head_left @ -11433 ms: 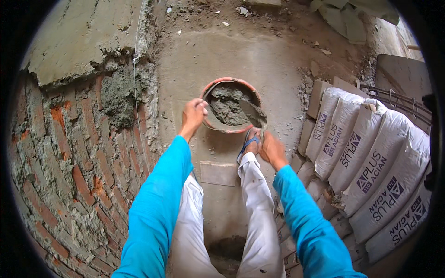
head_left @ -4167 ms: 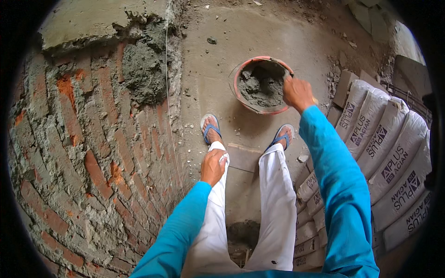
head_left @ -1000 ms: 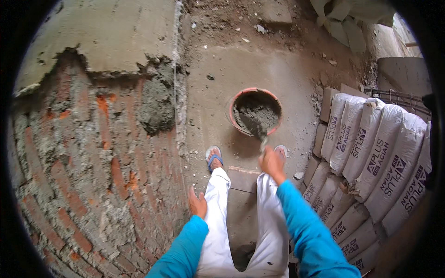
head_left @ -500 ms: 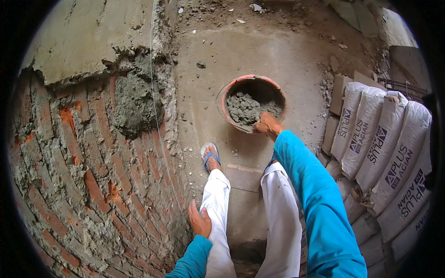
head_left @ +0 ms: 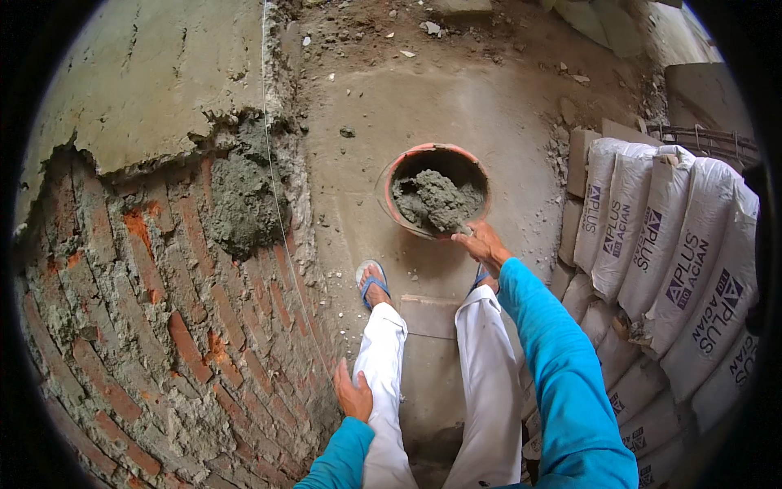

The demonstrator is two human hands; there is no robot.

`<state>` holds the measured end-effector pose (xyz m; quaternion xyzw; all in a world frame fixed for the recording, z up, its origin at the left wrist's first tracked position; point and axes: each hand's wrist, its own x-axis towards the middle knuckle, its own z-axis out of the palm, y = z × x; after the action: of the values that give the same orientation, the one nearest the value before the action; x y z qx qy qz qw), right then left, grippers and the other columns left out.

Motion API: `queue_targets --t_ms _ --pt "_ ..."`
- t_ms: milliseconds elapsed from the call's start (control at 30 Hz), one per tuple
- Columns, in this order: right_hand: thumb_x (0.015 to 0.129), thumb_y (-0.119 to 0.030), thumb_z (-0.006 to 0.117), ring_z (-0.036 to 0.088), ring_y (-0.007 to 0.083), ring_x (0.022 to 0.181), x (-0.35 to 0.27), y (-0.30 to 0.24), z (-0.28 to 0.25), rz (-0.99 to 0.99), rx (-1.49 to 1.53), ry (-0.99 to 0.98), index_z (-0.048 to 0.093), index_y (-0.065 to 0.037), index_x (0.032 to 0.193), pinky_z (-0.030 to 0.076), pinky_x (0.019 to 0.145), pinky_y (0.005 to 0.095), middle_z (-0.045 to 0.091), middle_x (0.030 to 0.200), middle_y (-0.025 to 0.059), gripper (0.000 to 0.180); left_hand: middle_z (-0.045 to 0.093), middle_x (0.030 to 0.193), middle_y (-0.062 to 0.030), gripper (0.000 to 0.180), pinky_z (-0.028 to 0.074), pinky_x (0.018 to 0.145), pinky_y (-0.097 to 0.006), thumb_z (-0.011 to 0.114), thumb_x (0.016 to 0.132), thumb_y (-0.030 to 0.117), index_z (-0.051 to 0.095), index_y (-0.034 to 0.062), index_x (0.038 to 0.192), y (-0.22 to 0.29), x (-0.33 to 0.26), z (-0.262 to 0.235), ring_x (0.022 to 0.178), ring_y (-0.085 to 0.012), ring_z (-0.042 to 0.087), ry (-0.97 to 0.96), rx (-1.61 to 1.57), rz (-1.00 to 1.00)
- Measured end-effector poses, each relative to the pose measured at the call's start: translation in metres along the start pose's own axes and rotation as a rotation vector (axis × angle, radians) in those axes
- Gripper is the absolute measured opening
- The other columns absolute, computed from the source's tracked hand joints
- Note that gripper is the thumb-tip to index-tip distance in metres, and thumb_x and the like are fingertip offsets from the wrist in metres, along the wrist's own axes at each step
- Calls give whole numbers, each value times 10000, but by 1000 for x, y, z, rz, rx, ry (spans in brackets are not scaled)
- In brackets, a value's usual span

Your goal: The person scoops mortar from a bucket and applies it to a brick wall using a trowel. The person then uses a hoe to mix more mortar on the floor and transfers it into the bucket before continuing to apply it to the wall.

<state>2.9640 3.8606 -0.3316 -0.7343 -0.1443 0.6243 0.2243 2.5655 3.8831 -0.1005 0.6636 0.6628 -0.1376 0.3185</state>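
An orange-rimmed bucket [head_left: 425, 149] holding wet grey mortar [head_left: 407, 204] stands on the ground ahead of me. At its near right rim, my right hand [head_left: 485, 247] is closed around the handle of a trowel. A heap of mortar [head_left: 444, 198] covers the trowel's blade, so the blade itself is hidden. My left hand [head_left: 353, 398] is empty, its fingers apart, beside my left trouser leg and close to the brick wall [head_left: 191, 346]. A thick patch of fresh mortar [head_left: 247, 196] clings to the bricks, below the edge of the smooth plaster [head_left: 155, 73].
A taut string [head_left: 277, 191] runs along the wall's edge. White printed sacks [head_left: 688, 244] are stacked at the right beside blocks [head_left: 582, 163]. A flat slab [head_left: 429, 316] lies between my sandalled feet [head_left: 374, 281]. Rubble [head_left: 456, 37] is scattered at the far end.
My right hand has drawn back toward me and slightly right at the bucket, and a mortar heap now shows in front of it. The view has shifted slightly; my left hand stays by my leg.
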Motion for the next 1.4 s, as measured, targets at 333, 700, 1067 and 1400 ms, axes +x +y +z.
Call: queue_targets --t_ms 333,700,1067,1400 --pt "871 -223 663 489 93 501 -57 -45 27 -108 221 90 664 -47 1086 421 460 259 530 642 -4 278 533 1303 -284 532 368 1052 -486 629 866 142 491 -68 1334 -11 -7 -45 1218 -433 491 31 156 213" --pt "825 -131 655 566 169 563 -176 -254 104 -325 689 634 559 -52 884 477 536 330 592 713 89 137 599 1140 -210 420 410 931 -493 637 845 129 550 -19 1229 -28 6 -54 1066 -390 551 -95 298 376" --pt "886 -187 583 625 473 827 -227 -428 322 -435 385 275 501 -43 1067 480 688 540 646 873 262 245 600 1118 -203 394 415 916 -512 635 837 119 578 -12 1204 -55 1 -40 1045 -400 552 0 253 367" --pt "799 -93 661 655 312 731 -179 -146 126 -393 100 423 597 -45 982 511 665 425 658 813 153 200 545 1250 -295 430 386 1015 -519 580 882 115 541 -68 1268 -17 14 -14 1166 -460 509 43 42 187"
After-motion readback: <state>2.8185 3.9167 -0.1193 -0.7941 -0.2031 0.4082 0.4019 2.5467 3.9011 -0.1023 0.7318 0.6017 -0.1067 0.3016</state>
